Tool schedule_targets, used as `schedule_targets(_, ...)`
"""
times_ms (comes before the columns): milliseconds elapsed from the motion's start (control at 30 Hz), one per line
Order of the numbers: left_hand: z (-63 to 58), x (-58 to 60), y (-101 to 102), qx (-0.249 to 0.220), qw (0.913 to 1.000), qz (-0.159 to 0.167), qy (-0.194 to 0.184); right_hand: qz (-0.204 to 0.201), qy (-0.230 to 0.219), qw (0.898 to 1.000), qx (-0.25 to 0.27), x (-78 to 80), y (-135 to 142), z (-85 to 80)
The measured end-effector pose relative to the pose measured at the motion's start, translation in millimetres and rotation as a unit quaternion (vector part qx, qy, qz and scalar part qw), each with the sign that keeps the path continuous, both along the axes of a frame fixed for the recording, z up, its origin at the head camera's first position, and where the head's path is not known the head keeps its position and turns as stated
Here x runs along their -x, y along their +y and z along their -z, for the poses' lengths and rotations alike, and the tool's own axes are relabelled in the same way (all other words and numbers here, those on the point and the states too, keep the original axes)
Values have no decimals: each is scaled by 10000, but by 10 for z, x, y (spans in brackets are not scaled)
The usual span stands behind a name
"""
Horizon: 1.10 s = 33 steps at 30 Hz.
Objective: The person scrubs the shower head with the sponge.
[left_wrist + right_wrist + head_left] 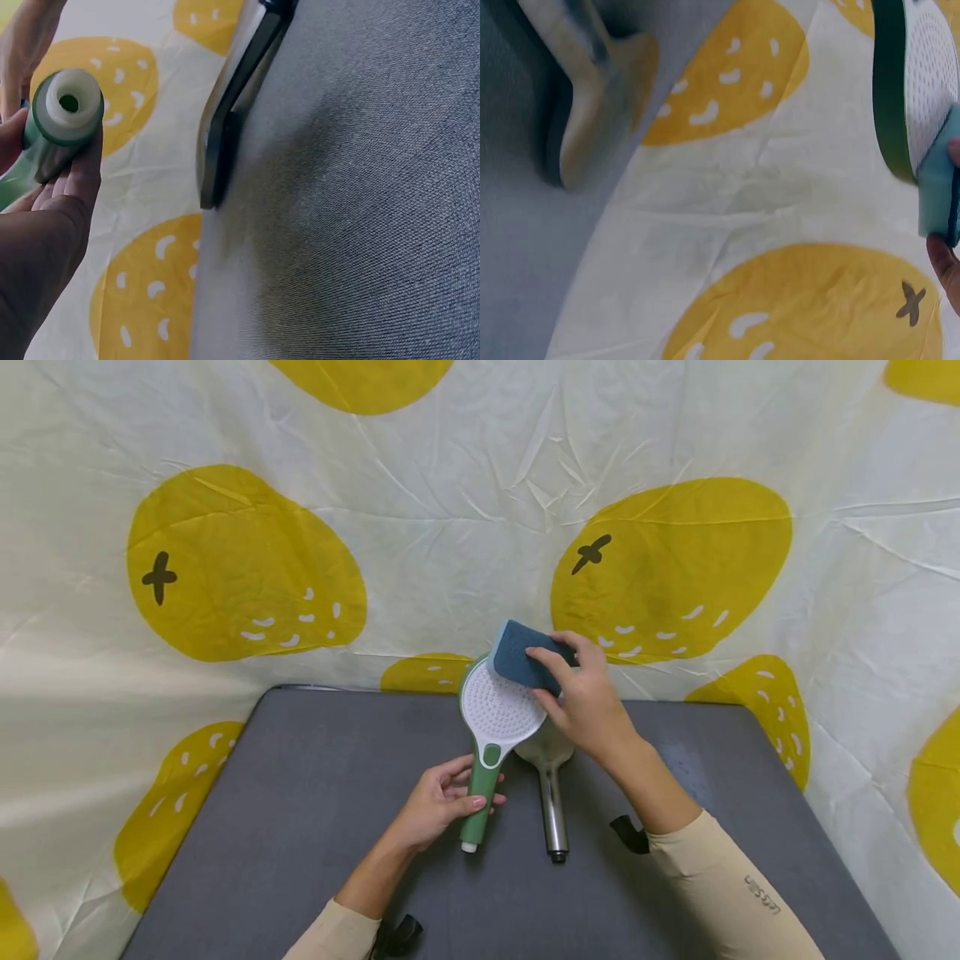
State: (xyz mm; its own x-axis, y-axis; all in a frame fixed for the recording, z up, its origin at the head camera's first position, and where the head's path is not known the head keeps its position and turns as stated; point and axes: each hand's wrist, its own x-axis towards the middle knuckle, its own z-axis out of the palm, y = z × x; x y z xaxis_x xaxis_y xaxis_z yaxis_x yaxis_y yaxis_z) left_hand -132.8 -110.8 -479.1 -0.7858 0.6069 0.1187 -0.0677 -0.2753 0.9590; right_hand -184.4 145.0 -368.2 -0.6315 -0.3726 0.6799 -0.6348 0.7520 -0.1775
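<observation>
My left hand (pixel 442 802) grips the green handle of a shower head (pixel 504 706), holding it up over the table with its white nozzle face turned toward me. In the left wrist view the handle's white threaded-looking end (pixel 73 101) points at the camera, fingers around the green grip. My right hand (pixel 588 693) pinches a blue sponge (pixel 525 652) by its edges. The sponge's light blue side lies against the upper right of the nozzle face, as the right wrist view shows with the sponge (pixel 937 184) at the rim.
A second shower head, metallic (pixel 552 810), lies on the dark grey table (pixel 322 860) behind and right of the green one. Beyond the table's back edge hangs a white cloth (pixel 450 568) with yellow fruit shapes. Black straps show at both wrists.
</observation>
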Motion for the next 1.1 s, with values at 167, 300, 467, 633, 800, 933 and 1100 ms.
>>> schedule_targets(167, 20, 6, -5, 11, 10000, -37, 58, -34, -27, 10000, -59, 22, 47, -16)
schedule_targets(300, 31, 2, -4, -30, 9999, -105, 25, -314, 168, 9987, -360, 0, -10, 69)
schedule_targets(467, 31, 5, -1, 12, 9997, -248, 67, -595, 48, 9963, -621, -114, -121, 235)
schedule_targets(633, 26, 24, 12, 25, 9991, -408, 108, -748, -130, 9940, -782, -258, -215, 345)
schedule_targets(800, 16, 31, 18, -39, 9984, -555, 23, -862, -175, 9916, -949, -393, -276, 436)
schedule_targets(933, 11, 40, 24, -225, 9977, -646, 29, -920, -116, 9896, -1101, -443, -306, 444)
schedule_targets(1100, 1, 36, 20, -258, 9985, -481, 41, -824, -13, 9903, -1119, -403, -274, 402)
